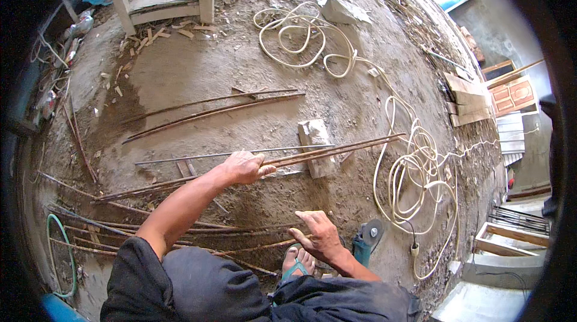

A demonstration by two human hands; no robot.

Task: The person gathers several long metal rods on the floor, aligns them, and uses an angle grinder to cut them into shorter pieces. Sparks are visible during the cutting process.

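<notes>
My left hand (pixel 245 167) is wrapped around a small bundle of rusty steel rods (pixel 360 145), which slants up to the right. The bundle passes over a pale rough block (pixel 318 167) lying on the ground. A thinner grey rod (pixel 180 160) also reaches that block. Nearer to me, my right hand (pixel 320 235) is held with thumb and fingers apart and nothing between them. Just right of it a teal angle grinder (pixel 362 249) with a dark disc rests beside my sandalled foot (pixel 297 262). More rusty rods (pixel 240 230) lie low in front of me.
Other rods (pixel 216 116) lie beyond the bundle. A tangled cream cable (pixel 415 172) spreads over the dirt ground on the right, with more coils farther away. A wooden bench-like frame (pixel 165 15) stands far left. Boards (pixel 467 98) lean at right; a green hose (pixel 73 262) curves lower left.
</notes>
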